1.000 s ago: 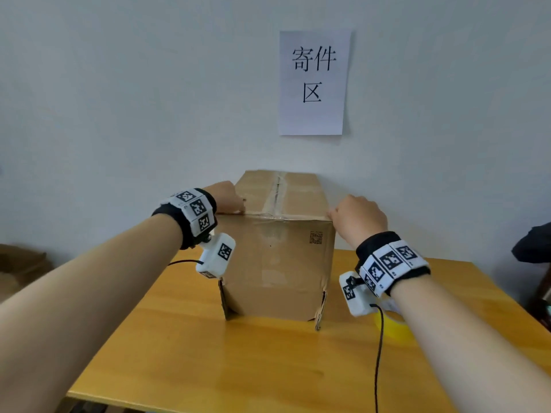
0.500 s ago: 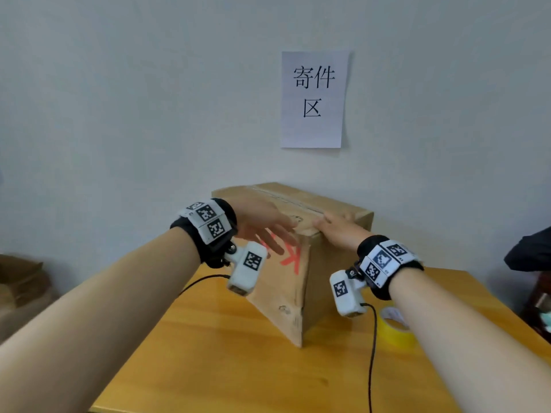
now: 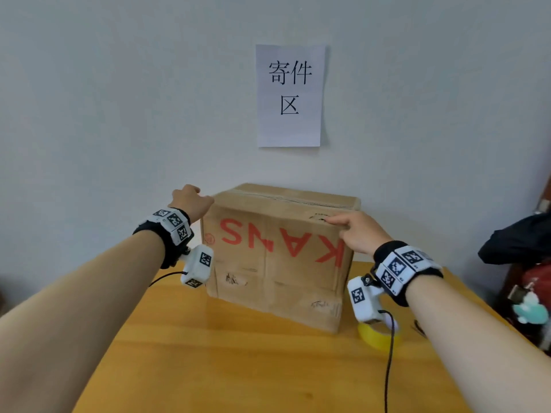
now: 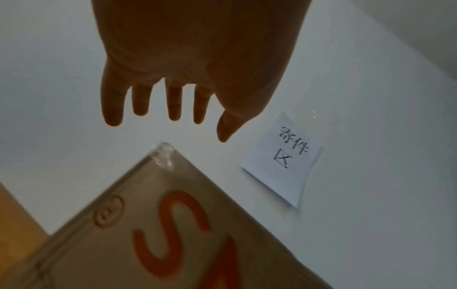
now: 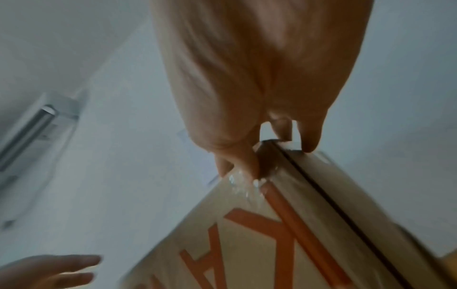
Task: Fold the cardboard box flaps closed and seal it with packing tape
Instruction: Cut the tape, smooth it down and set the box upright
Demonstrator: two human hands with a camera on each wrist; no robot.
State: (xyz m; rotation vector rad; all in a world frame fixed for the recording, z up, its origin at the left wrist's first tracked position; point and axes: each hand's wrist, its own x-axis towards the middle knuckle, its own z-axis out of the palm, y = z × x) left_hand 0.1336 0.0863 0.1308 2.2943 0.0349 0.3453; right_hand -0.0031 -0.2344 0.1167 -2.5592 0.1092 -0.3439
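The cardboard box (image 3: 277,263) stands on the wooden table (image 3: 238,368), its flaps folded shut, with a long face bearing upside-down red letters turned toward me. A strip of clear tape (image 3: 286,198) runs along the top seam. My left hand (image 3: 190,201) hovers at the box's upper left corner. In the left wrist view its fingers (image 4: 173,109) are spread and straight, just off the corner (image 4: 163,154). My right hand (image 3: 351,231) grips the upper right front corner, thumb on the lettered face and fingers (image 5: 309,140) on top. A yellow tape roll (image 3: 378,335) lies by the box's right foot.
A paper sign (image 3: 289,96) hangs on the wall right behind the box. Dark cloth and a bag (image 3: 518,242) crowd the table's right edge. A black cable (image 3: 387,368) trails from my right wrist across the table.
The box has been turned so its long lettered face fronts me instead of the end face. My left hand has come off the box; my right hand stays on its corner.
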